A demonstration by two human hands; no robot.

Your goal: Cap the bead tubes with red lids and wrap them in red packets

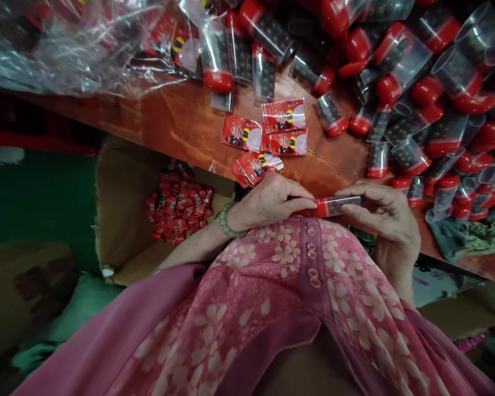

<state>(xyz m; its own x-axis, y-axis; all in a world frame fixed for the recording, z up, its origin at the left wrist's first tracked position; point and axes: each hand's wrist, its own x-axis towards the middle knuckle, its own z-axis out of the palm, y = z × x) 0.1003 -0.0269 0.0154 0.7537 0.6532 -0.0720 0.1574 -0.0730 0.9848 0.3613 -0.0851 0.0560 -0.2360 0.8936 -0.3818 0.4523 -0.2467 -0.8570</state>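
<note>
In front of my chest, a small clear plastic tube (pixel 334 205) with a red end lies sideways between my two hands, dark inside. My left hand (pixel 272 202), wearing a green bead bracelet, pinches its red end between thumb and fingers. At the clear end, my right hand (pixel 385 212) grips the tube with thumb and fingertips. Just beyond my left hand, several red printed packets (pixel 284 115) lie on the reddish-brown table (pixel 181 118), one group close to my knuckles.
Many clear tubes with red ends (pixel 445 132) are heaped at the back and right. Crumpled clear plastic film (pixel 86 55) covers the back left. Below the table edge, a cardboard box (pixel 119 203) contains small red packages (pixel 179 212). Greenish cloth (pixel 474 234) lies at the right.
</note>
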